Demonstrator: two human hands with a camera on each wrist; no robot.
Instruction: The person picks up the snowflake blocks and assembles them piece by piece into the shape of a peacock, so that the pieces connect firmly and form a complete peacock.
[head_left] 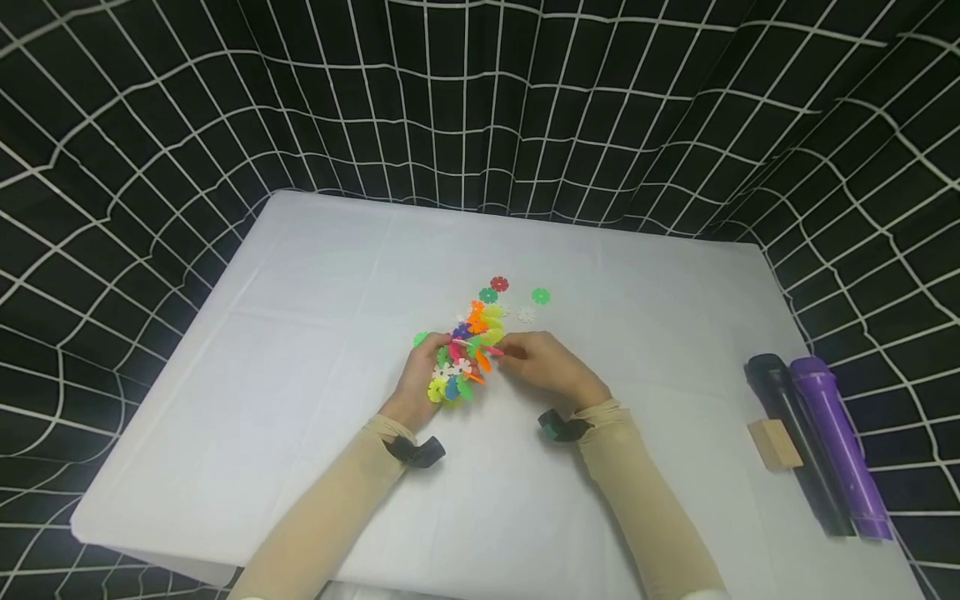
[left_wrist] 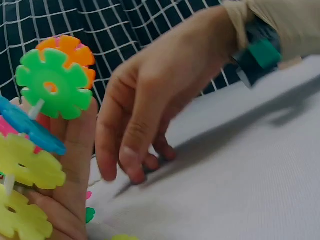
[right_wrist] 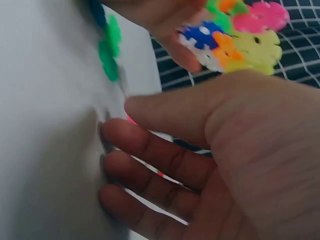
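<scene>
Fingers curled, my left hand (head_left: 415, 385) holds a cluster of interlocking flower-shaped plastic discs (head_left: 453, 390) in many colours. Green, orange, blue and yellow discs (left_wrist: 31, 160) stand out from its palm in the left wrist view. To the cluster's right is my right hand (head_left: 551, 367), its fingers bent and pointing down near the white table. A pink disc (head_left: 492, 350), seen nearly edge-on, meets the right fingertips in the head view. In the left wrist view no disc shows between the right thumb and fingers (left_wrist: 107, 167), so whether they pinch it is unclear.
Beyond the hands, red (head_left: 499, 284), dark green (head_left: 488, 296), light green (head_left: 541, 296) and white (head_left: 527, 314) discs lie loose on the table (head_left: 315, 283). At the right edge are a black tube (head_left: 802, 450), a purple tube (head_left: 840, 450) and a wooden block (head_left: 775, 445).
</scene>
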